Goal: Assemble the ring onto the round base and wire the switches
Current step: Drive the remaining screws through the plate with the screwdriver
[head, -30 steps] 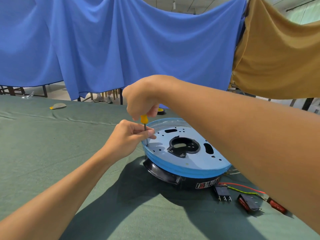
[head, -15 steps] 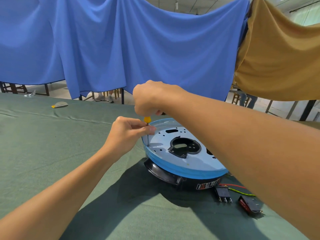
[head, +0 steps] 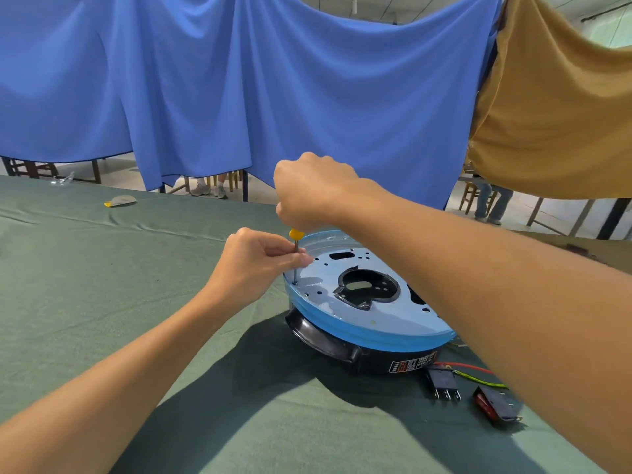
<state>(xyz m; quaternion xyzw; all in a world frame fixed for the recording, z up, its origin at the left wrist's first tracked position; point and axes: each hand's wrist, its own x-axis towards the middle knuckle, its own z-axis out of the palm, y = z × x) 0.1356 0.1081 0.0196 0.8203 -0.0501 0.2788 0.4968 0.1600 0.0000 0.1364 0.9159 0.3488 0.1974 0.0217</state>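
A round black base [head: 328, 340] lies on the green table cloth, topped by a pale blue plate with a blue ring [head: 362, 331] round its edge. A screwdriver [head: 294, 249] with a yellow handle stands upright at the plate's left rim. My right hand [head: 307, 189] grips the handle from above. My left hand [head: 256, 265] pinches the metal shaft just below. Two black switches [head: 443, 381] [head: 496, 407] lie on the cloth at the base's right front, with red and yellow-green wires [head: 478, 376] beside them.
Blue and mustard cloths hang behind the table [head: 102, 302]. A small grey and yellow object [head: 120, 200] lies far back left on the cloth. Chairs and a person's legs show under the cloths.
The view has shifted slightly. Both hands stay at the plate's left rim on the screwdriver, my right hand a little higher over the handle.
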